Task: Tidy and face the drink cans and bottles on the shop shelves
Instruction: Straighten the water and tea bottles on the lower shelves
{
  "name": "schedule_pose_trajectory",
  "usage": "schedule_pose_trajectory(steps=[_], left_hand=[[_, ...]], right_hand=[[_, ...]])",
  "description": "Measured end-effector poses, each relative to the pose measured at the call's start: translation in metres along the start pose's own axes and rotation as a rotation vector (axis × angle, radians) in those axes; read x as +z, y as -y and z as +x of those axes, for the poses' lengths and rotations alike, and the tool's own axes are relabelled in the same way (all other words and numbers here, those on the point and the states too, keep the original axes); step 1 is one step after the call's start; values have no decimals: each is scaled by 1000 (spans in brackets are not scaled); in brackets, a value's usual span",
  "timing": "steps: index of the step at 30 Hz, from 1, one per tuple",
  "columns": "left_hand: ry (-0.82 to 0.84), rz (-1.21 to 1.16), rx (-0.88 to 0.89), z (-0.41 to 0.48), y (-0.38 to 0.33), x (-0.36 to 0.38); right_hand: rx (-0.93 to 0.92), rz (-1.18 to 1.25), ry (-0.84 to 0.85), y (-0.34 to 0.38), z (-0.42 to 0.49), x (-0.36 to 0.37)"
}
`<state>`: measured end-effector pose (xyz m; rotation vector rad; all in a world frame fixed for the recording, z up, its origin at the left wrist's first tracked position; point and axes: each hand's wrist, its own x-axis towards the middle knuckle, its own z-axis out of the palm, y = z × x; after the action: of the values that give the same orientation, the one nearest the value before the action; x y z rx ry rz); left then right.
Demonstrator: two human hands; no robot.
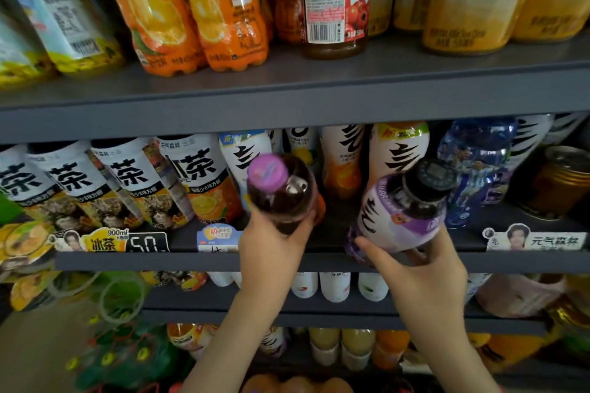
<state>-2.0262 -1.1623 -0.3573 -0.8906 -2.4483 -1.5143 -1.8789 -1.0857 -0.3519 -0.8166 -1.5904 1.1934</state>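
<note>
**Operator:** What are the left fingers doing?

**Inspector:** The left hand (274, 244) is gripping the dark bottle (281, 198), the one with the purple cap, from below. Its fingers (301, 228) are curling closed round the lower body. The bottle is tilting cap-first toward the camera, above the front edge of the middle shelf (191, 262), near the middle of that edge.

**Operator:** And the right?

**Inspector:** The right hand (427, 274) is gripping the purple-labelled bottle (399, 217), which has a black cap. The thumb (376, 250) is lying across the lower left of the label, and the other fingers are wrapping round the right side. This bottle is also tilting toward the camera, just right of the dark bottle, and the two are apart.

**Operator:** What is proving hard to read?

**Inspector:** Both hands are covering the bottle bases, so contact with the shelf cannot be told. The upper shelf (319, 96) is hiding the caps of the tea bottles (127, 182). The top border is cutting off the orange bottles (223, 9). The price tags (147, 242) are showing blurred.
</note>
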Motion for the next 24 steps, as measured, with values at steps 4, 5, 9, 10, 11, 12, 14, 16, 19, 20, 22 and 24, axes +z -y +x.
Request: schedule_pose_trajectory(steps=[4,5,9,10,11,12,14,16,19,20,22,24], left_hand=[[40,223,15,17,-26,0],[46,273,3,20,-31,2],[28,400,-84,24,-39,12],[18,393,-101,23,-39,14],[4,374,-106,21,-39,18],[-11,342,-109,18,-38,22],[-54,236,-118,10,-39,32],[-136,131,-116,-3,-43,41],[-278,125,14,-26,-54,61],[-304,131,61,-33,-57,69],[-353,140,100,-40,-63,81],[-419,122,117,-41,-68,90]], right_hand=[[1,-22,-142,17,6,-24],[-8,-40,-164,21,10,-30],[13,-62,-219,31,17,-51],[26,-65,-236,31,18,-55],[36,-62,-255,32,17,-60],[43,-56,-274,32,17,-66],[56,-34,-316,32,17,-77],[77,20,-360,29,18,-91],[89,44,-408,23,21,-111],[87,39,-414,19,22,-118],[90,51,-424,12,22,-131],[108,60,-448,5,22,-142]])
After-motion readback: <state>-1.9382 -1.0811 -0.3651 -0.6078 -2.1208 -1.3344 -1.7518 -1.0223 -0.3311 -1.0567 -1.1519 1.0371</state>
